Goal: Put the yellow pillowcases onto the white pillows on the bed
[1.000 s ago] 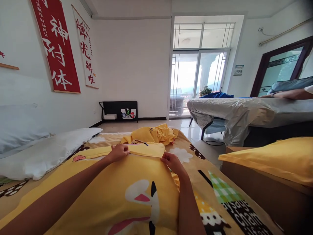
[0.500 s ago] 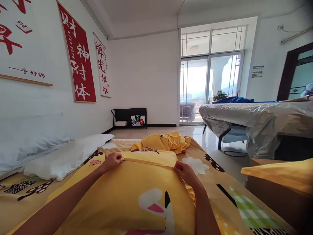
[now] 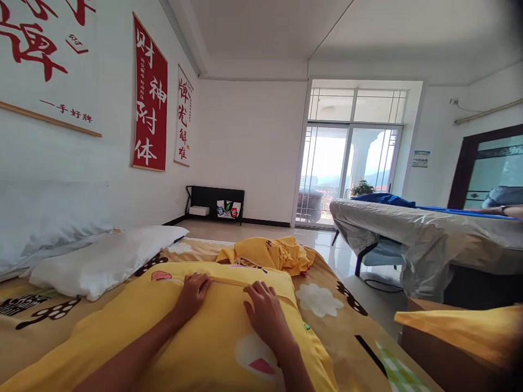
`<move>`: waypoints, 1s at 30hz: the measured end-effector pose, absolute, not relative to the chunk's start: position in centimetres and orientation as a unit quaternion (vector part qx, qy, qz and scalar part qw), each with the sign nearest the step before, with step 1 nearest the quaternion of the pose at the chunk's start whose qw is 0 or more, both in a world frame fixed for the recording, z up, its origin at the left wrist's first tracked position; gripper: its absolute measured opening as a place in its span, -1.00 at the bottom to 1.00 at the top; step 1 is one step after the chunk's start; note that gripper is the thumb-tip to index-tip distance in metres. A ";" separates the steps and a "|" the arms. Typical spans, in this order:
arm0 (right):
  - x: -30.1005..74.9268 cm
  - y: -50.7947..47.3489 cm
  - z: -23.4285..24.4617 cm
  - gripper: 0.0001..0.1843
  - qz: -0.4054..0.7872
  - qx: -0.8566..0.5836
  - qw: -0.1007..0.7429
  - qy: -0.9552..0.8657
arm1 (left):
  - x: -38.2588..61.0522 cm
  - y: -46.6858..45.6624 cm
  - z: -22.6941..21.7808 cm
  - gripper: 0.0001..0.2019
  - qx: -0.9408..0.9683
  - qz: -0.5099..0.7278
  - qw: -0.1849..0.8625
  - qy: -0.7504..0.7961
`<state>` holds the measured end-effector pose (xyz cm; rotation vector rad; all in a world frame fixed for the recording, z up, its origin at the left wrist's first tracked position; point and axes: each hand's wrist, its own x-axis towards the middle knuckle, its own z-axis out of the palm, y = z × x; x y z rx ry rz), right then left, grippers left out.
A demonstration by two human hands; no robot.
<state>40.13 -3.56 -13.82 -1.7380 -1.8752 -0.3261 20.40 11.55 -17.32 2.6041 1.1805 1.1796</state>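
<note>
"Patterned sheet [image 3: 339,321] under your work, white wall [image 3: 253,136] beyond. What are your hands doing?"

"Your left hand [image 3: 193,294] has its fingers bunched at one end of the fold [image 3: 229,282] across the yellow pillow [image 3: 220,326] — whether they pinch cloth, I cannot tell. Your right hand [image 3: 266,313] is spread, fingers apart, over the fold's other end."

"Why one at each end?"

"Probably to keep that edge straight between them. The yellow pillow lies flat on the sheet right in front of you, so you can reach it square on."

"And around it?"

"White pillow [image 3: 110,258] to your left; crumpled yellow cloth [image 3: 278,253] near the far edge — likely there to leave you room. On your right, a cardboard box [image 3: 441,351] bears another yellow piece [image 3: 461,325], perhaps to save space. Farther off, another person's arm [image 3: 506,210] shows at a plastic-draped table [image 3: 429,222] with blue cloth [image 3: 384,200]; the draping presumably protects it."
</note>
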 end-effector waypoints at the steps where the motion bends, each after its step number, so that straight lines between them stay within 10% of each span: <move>1: 38.8 -3.2 -14.1 -0.75 -0.140 -0.639 0.262 -0.709 | 20.4 11.4 -17.8 -0.69 0.839 0.393 0.012 0.376; 12: 32.7 5.9 -12.8 -0.67 -0.137 -0.680 0.161 -0.702 | 20.4 10.9 -19.9 -0.76 0.808 0.436 -0.128 0.375; 30: 34.1 6.2 -16.4 -0.72 -0.093 -0.644 0.319 -0.689 | 20.3 11.2 -21.2 -0.62 0.823 0.459 -0.006 0.334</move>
